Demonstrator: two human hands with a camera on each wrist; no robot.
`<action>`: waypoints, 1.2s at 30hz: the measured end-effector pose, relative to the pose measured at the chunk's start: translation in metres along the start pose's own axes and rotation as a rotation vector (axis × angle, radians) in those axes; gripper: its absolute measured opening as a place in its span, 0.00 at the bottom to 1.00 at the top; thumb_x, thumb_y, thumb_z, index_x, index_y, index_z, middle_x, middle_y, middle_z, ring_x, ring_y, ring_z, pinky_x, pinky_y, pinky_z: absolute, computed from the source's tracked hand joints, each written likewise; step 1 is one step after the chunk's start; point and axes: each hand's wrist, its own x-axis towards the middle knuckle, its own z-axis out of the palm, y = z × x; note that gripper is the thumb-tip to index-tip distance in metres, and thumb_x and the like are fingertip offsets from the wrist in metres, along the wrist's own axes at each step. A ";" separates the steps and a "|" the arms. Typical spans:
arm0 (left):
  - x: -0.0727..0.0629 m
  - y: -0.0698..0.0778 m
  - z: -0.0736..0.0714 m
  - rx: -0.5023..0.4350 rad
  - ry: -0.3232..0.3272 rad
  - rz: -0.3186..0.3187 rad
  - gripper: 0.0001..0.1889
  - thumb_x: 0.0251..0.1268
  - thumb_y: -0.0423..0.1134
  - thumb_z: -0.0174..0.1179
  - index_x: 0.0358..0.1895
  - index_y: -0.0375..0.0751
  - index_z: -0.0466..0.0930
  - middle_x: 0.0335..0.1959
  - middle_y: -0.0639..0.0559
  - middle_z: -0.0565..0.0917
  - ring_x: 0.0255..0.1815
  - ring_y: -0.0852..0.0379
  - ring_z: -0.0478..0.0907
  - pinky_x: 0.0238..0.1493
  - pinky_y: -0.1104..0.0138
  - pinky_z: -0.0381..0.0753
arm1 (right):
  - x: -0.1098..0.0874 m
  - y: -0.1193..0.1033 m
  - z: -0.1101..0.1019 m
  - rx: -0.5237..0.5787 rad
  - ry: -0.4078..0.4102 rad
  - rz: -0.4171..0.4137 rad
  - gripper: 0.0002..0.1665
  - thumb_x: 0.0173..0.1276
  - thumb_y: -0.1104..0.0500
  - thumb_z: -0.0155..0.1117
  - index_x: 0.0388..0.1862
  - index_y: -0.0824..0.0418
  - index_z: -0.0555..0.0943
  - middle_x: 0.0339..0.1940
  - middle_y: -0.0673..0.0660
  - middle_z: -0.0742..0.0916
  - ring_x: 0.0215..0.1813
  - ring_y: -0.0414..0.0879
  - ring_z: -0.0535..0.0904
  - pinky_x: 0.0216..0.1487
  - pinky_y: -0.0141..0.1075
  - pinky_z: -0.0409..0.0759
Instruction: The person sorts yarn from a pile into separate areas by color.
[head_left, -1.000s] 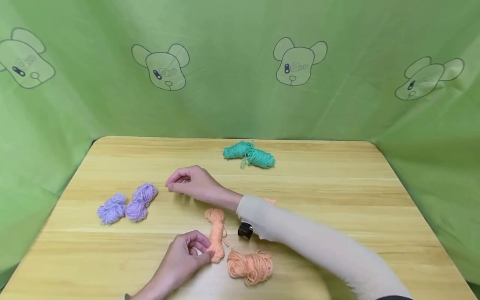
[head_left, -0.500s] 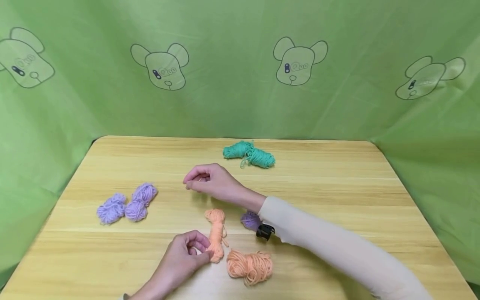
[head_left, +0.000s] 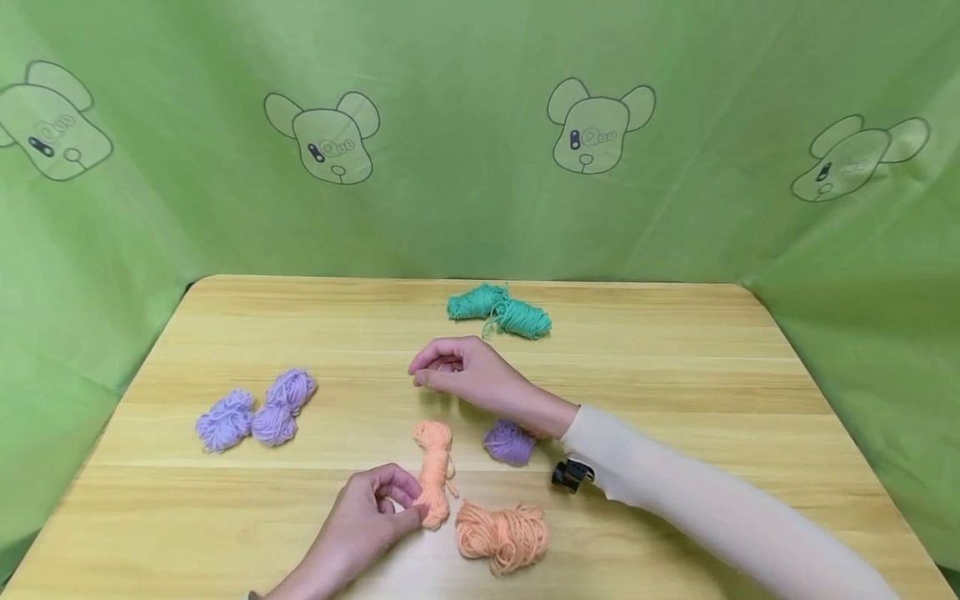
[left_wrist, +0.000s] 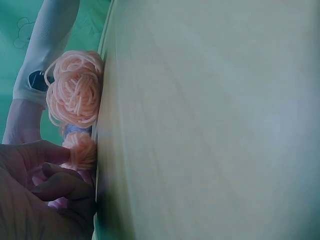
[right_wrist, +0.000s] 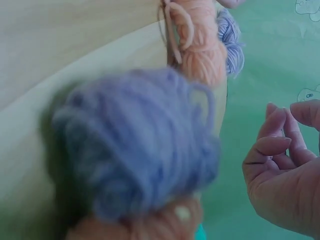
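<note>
My left hand [head_left: 369, 517] pinches the lower end of an upright-lying peach yarn skein [head_left: 434, 475], its thumb against the yarn in the left wrist view. Over the table's middle hovers my right hand [head_left: 480, 375], fingers loosely curled, with nothing in them. A single purple yarn skein [head_left: 507, 442] lies below the right wrist; a bit of more peach yarn [right_wrist: 150, 225] shows beside it in the right wrist view, mostly hidden by the arm in the head view. A second peach skein [head_left: 502, 536] lies to the right of the pinched one.
Purple yarn skeins [head_left: 275, 408] lie together at the table's left. Two teal skeins [head_left: 498, 310] touch near the back edge. The wooden table [head_left: 675, 358] is enclosed by green printed cloth [head_left: 465, 208]. A black camera [head_left: 573, 475] hangs at the right cuff.
My right hand has drawn rightward, away from the purple skeins at the left, uncovering the single purple skein under the forearm. My left hand stays in place on the peach skein.
</note>
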 end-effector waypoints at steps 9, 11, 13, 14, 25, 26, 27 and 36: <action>0.000 0.001 0.000 -0.013 0.001 0.000 0.10 0.58 0.27 0.76 0.39 0.36 0.84 0.31 0.51 0.84 0.25 0.61 0.70 0.27 0.72 0.69 | -0.021 0.004 -0.020 -0.071 0.049 -0.012 0.11 0.77 0.58 0.72 0.53 0.61 0.89 0.46 0.63 0.90 0.49 0.66 0.84 0.49 0.41 0.84; -0.001 0.002 0.000 -0.017 -0.003 -0.002 0.10 0.58 0.27 0.76 0.39 0.36 0.84 0.32 0.51 0.84 0.25 0.61 0.71 0.28 0.72 0.70 | -0.025 0.007 -0.024 -0.084 0.060 -0.012 0.10 0.77 0.59 0.72 0.52 0.62 0.89 0.44 0.62 0.90 0.47 0.64 0.84 0.46 0.37 0.83; -0.001 0.002 0.000 -0.018 -0.007 -0.006 0.10 0.58 0.27 0.76 0.39 0.36 0.84 0.32 0.51 0.84 0.26 0.61 0.71 0.28 0.72 0.70 | -0.031 0.009 -0.026 -0.094 0.070 -0.008 0.10 0.77 0.60 0.72 0.52 0.63 0.89 0.43 0.60 0.90 0.45 0.61 0.84 0.44 0.35 0.82; -0.002 0.003 0.000 -0.019 -0.009 -0.008 0.10 0.58 0.27 0.76 0.40 0.36 0.84 0.32 0.51 0.84 0.26 0.60 0.71 0.28 0.72 0.71 | -0.033 0.011 -0.027 -0.101 0.072 -0.005 0.11 0.76 0.60 0.72 0.52 0.63 0.89 0.42 0.60 0.90 0.44 0.59 0.84 0.43 0.35 0.82; -0.003 0.002 0.001 -0.012 -0.012 -0.025 0.10 0.58 0.27 0.75 0.40 0.36 0.84 0.32 0.51 0.83 0.28 0.58 0.72 0.29 0.71 0.71 | -0.060 0.019 -0.033 -0.162 0.095 0.057 0.11 0.76 0.61 0.72 0.53 0.62 0.90 0.41 0.60 0.90 0.38 0.48 0.83 0.39 0.34 0.82; -0.003 0.002 0.001 -0.009 -0.014 -0.024 0.10 0.58 0.27 0.75 0.40 0.36 0.84 0.32 0.51 0.83 0.28 0.58 0.72 0.29 0.71 0.71 | -0.063 0.019 -0.035 -0.149 0.097 0.068 0.11 0.76 0.61 0.72 0.53 0.63 0.89 0.41 0.61 0.89 0.35 0.48 0.81 0.34 0.33 0.81; -0.003 0.002 0.001 -0.006 -0.015 -0.024 0.10 0.58 0.28 0.75 0.40 0.36 0.84 0.32 0.51 0.83 0.28 0.58 0.72 0.30 0.71 0.71 | -0.065 0.019 -0.037 -0.134 0.099 0.078 0.11 0.76 0.60 0.72 0.53 0.63 0.89 0.41 0.61 0.89 0.33 0.47 0.80 0.30 0.32 0.79; -0.004 0.002 0.001 -0.005 -0.013 -0.024 0.10 0.58 0.28 0.75 0.40 0.36 0.84 0.32 0.51 0.83 0.27 0.59 0.71 0.29 0.71 0.71 | -0.081 0.027 -0.044 -0.150 0.109 0.077 0.12 0.76 0.60 0.73 0.54 0.64 0.88 0.36 0.56 0.88 0.31 0.46 0.78 0.28 0.31 0.77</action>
